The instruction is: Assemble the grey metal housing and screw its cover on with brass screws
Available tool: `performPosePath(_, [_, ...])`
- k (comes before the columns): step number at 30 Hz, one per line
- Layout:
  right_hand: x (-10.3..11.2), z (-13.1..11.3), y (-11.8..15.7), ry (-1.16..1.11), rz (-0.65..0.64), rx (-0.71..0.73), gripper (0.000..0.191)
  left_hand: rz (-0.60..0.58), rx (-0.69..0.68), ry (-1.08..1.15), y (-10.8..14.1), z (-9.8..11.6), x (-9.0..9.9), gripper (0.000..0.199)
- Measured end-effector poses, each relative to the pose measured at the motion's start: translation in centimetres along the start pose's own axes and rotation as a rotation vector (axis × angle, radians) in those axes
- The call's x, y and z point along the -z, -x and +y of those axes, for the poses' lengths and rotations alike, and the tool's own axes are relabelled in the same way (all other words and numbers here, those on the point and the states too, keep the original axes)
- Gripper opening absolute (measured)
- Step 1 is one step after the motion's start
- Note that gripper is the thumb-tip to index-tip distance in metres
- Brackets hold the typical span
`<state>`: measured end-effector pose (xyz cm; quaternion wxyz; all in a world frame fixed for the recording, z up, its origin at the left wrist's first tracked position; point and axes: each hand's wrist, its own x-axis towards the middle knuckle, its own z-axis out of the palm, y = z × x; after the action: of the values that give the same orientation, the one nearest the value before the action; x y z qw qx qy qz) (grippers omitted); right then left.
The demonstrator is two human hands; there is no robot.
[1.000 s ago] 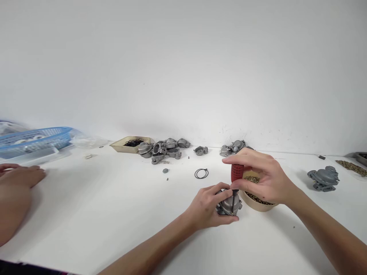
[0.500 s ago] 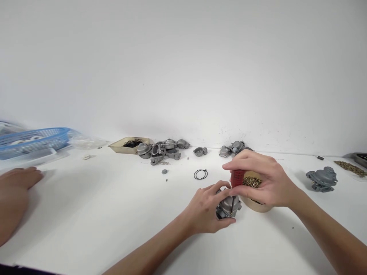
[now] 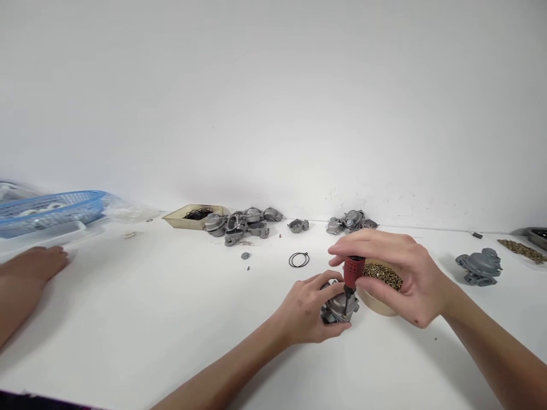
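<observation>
My left hand (image 3: 310,310) is wrapped round a grey domed metal housing (image 3: 337,307) and steadies it on the white table. Its fingers hide part of the housing. The red handle of a screwdriver (image 3: 354,272) is between the thumb and fingers of my right hand (image 3: 397,273). The screwdriver stands nearly upright, its dark shaft reaching down to a small brass screw at the housing's near edge. Just behind my right hand is a round cream tub (image 3: 380,307) of brass screws (image 3: 382,275), partly covered by the hand.
Grey housings (image 3: 245,222) are piled by a tray (image 3: 175,218) of black rings. Two black O-rings (image 3: 299,260) lie mid-table. Another grey housing (image 3: 481,266) sits right, near loose brass screws (image 3: 521,249). Another person's hand (image 3: 38,267) rests left, near a blue basket (image 3: 81,208).
My right hand has loosened and turned about the screwdriver handle, with more of the red handle now showing. The left hand and housing have hardly moved. The other person's hand has shifted slightly.
</observation>
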<state>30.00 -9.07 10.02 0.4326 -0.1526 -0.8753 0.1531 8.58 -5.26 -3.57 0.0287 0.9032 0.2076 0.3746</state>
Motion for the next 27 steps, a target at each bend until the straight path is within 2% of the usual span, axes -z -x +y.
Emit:
performPosePath(4, [-0.1, 0.3, 0.1, 0.046, 0.034, 0.001, 0.044, 0.048, -0.019, -0.031, -0.2, 0.6, -0.2, 0.046])
performPosePath(7, [0.0, 0.5, 0.3, 0.11, 0.059, -0.015, 0.041, 0.038, -0.01, -0.033, -0.2, 1.1, -0.2, 0.035])
performPosePath(14, [0.5, -0.2, 0.3, 0.047, -0.006, -0.012, 0.056, 0.002, -0.012, -0.02, -0.1, 1.1, -0.3, 0.024])
performPosePath(21, [0.3, 0.6, 0.4, 0.105, 0.041, -0.021, 0.042, 0.041, -0.046, -0.077, -0.2, 0.7, -0.5, 0.024])
performPosePath(27, [0.4, -0.1, 0.3, 0.01, -0.024, -0.064, 0.051, 0.059, -0.071, -0.138, -0.1, 0.8, -0.7, 0.029])
